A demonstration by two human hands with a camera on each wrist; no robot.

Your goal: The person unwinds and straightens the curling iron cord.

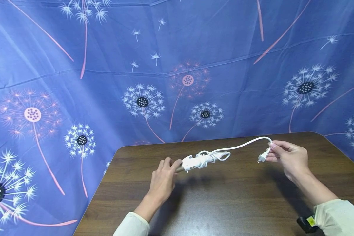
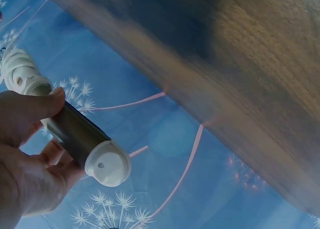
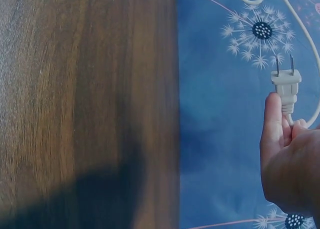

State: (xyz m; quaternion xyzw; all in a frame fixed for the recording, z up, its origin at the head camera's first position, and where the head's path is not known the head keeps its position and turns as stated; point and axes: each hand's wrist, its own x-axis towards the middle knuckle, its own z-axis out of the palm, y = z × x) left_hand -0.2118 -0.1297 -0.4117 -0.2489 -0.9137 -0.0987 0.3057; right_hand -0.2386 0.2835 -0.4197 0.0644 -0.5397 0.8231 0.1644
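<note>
My left hand (image 1: 163, 179) grips the brown barrel (image 2: 77, 131) of a curling iron, thumb on one side and fingers on the other. The barrel ends in a white round cap (image 2: 108, 164). Its white handle (image 1: 191, 162) points right, with the white cord (image 1: 213, 155) wound around it in loops. From there a loose length of cord arcs over to my right hand (image 1: 292, 160), which pinches it just behind the two-prong plug (image 1: 262, 157). In the right wrist view the plug (image 3: 286, 84) stands with both metal prongs upward, a fingertip against its side.
A brown wood-grain table (image 1: 224, 200) lies below both hands, their shadows falling on it. Behind it hangs a blue cloth (image 1: 242, 75) with a dandelion print. A black device with a yellow label (image 1: 310, 222) sits at the right sleeve.
</note>
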